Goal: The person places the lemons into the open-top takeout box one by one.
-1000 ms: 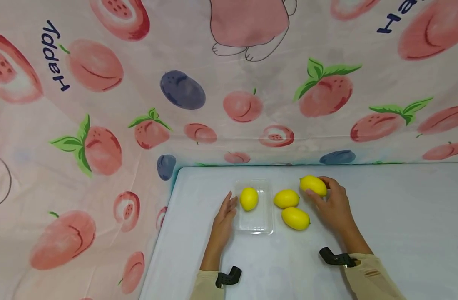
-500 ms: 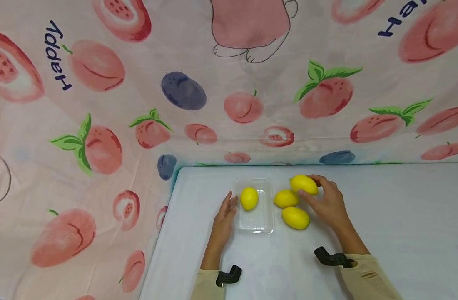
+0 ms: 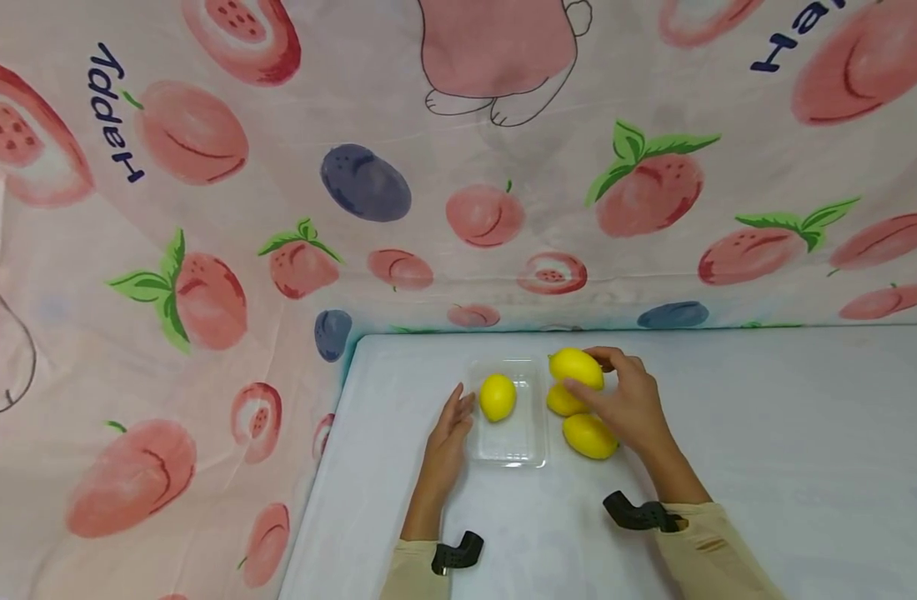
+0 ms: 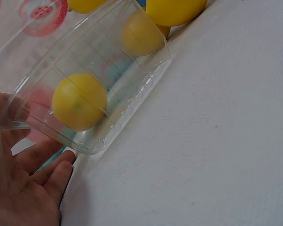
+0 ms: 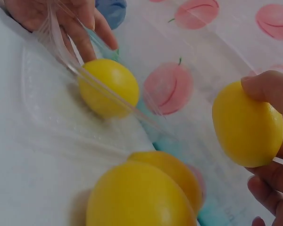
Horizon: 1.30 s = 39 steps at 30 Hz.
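My right hand (image 3: 628,402) grips a lemon (image 3: 576,368) between thumb and fingers, and the right wrist view shows this held lemon (image 5: 247,125) raised off the table. In the head view it overlaps a second lemon (image 3: 565,400) lying behind it. Another lemon (image 3: 589,437) lies nearer me, close by my right wrist. A clear plastic container (image 3: 524,446) stands to the left, with one lemon (image 3: 498,397) inside at its far part. My left hand (image 3: 447,442) rests at the container's left side, its fingers fairly straight against the wall (image 4: 19,110).
The white table (image 3: 804,450) stretches away to the right. A fruit-printed cloth (image 3: 481,150) hangs behind it and along the left side. Each wrist carries a black camera mount (image 3: 458,552).
My right hand has moved left with its lemon, from right of the loose lemons to above the farther one, closer to the container. The left hand stays at the container's side.
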{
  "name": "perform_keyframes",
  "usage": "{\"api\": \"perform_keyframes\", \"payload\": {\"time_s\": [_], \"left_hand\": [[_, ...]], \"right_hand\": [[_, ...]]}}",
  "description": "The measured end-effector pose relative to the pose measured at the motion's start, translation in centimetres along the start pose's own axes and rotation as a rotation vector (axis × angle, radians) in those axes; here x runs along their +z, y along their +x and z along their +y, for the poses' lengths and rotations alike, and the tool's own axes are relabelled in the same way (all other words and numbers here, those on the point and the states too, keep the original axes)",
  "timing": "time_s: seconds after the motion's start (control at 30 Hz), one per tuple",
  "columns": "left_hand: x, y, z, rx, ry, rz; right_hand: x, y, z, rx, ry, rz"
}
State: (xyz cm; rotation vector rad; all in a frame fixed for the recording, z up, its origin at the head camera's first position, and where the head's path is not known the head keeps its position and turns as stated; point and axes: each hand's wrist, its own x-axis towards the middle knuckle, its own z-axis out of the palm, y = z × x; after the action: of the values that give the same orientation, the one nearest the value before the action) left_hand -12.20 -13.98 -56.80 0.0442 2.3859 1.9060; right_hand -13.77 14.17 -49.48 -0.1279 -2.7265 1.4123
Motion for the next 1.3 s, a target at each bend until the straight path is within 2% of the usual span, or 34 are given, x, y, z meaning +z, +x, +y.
{"api": "perform_keyframes", "payload": {"time_s": [0.23,0.57,0.83,1.07,1.3], "left_hand": [[0.0,-0.1,0.0,-0.013,0.027,0.000],[-0.1,-0.2,-0.3,-0.029,0.002,0.002],[-0.1,0.1,-0.3,-0.010,-0.021,-0.003],[0.1,0.0,-0.1,-0.007,-0.029,-0.004],[-0.1,0.0,-0.1,-0.001,-0.005,-0.004]], "right_hand": [[1.9,-0.2,-0.9,-0.009,-0.017,-0.010],[5.1,-0.3,-1.6,-0.106,-0.056,0.073],[6.2,-0.1,-2.1,-0.153,-0.178,0.181],[6.8,-0.2,-1.9,-0.159,-0.179,0.233],[7.5,-0.4,-2.4,-0.143,-0.234,0.256]]}}
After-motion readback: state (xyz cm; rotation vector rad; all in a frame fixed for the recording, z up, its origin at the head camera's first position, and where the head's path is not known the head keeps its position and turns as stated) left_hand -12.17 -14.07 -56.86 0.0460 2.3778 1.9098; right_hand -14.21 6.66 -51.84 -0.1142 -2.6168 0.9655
